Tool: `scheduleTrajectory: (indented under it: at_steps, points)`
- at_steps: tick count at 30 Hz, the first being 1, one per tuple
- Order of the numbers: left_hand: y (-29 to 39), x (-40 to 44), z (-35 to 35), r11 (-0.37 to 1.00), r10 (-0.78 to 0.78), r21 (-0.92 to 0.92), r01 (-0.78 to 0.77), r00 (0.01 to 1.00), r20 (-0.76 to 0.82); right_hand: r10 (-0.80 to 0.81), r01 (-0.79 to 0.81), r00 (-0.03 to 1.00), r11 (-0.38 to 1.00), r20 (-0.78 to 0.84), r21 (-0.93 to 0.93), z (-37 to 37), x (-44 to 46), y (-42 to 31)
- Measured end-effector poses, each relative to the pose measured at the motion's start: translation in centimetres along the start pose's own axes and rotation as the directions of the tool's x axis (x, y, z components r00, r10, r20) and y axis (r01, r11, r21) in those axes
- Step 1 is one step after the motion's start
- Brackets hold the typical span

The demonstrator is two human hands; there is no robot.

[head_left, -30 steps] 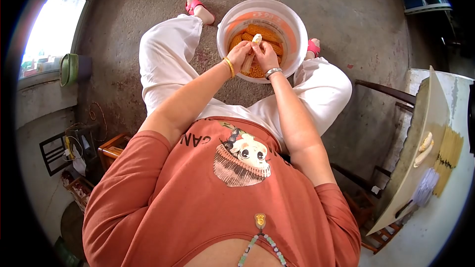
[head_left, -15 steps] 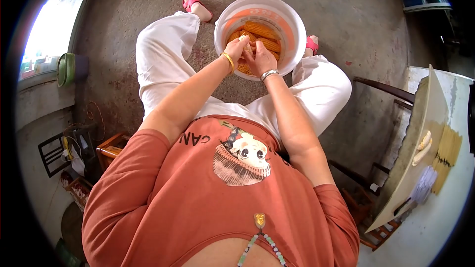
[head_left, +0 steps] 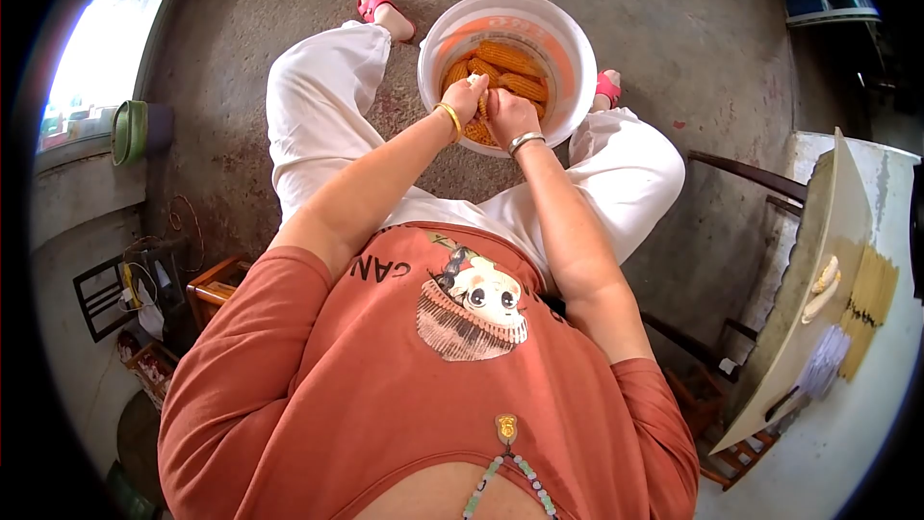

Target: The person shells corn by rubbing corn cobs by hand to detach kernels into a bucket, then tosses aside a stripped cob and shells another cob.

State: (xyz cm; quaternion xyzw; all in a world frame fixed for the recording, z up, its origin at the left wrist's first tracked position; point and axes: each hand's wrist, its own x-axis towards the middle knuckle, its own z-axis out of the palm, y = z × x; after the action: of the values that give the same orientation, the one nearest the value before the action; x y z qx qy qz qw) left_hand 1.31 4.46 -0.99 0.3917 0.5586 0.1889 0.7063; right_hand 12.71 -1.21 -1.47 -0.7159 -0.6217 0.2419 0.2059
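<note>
Bucket wall [head_left: 577, 77] all around; other cobs [head_left: 510, 57], loose kernels [head_left: 479, 134] below; left fingers [head_left: 467, 91], right fingers [head_left: 500, 103] clenched round pale-tipped cob [head_left: 474, 80].

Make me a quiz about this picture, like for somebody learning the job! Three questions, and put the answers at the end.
1. Pick one. Where is the white bucket?
a) On a chair
b) Between the white trouser legs
c) On the windowsill

2. True or false: the yellow bracelet is on the wrist of the left hand.

3. Fill in the blank: the sandals on the person's feet are ____.

Key: 1. b; 2. true; 3. pink.
</note>
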Motion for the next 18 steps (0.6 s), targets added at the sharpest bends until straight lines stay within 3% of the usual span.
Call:
scheduleTrajectory:
  at_steps: [3,10,14,18]
  points:
    - [0.3,-0.1,0.0,0.999,-0.027,-0.039,0.027,1.0,0.016,0.012,-0.012,1.0,1.0,-0.003,0.025,-1.1,0.0,-0.2]
    - [1.3,-0.8,-0.3,0.969,-0.091,-0.228,0.099,0.995,0.046,0.145,-0.131,0.989,0.913,-0.006,0.387,-1.1,0.4,1.5]
    - [1.6,-0.8,-0.6,0.953,-0.099,-0.281,0.11,0.994,0.053,0.153,-0.17,0.985,0.911,0.074,0.377,-2.1,0.2,0.5]
    - [1.5,-0.6,-0.7,0.947,-0.103,-0.299,0.119,0.992,0.068,0.014,-0.035,0.997,0.955,0.074,0.295,-2.7,-0.5,-0.6]
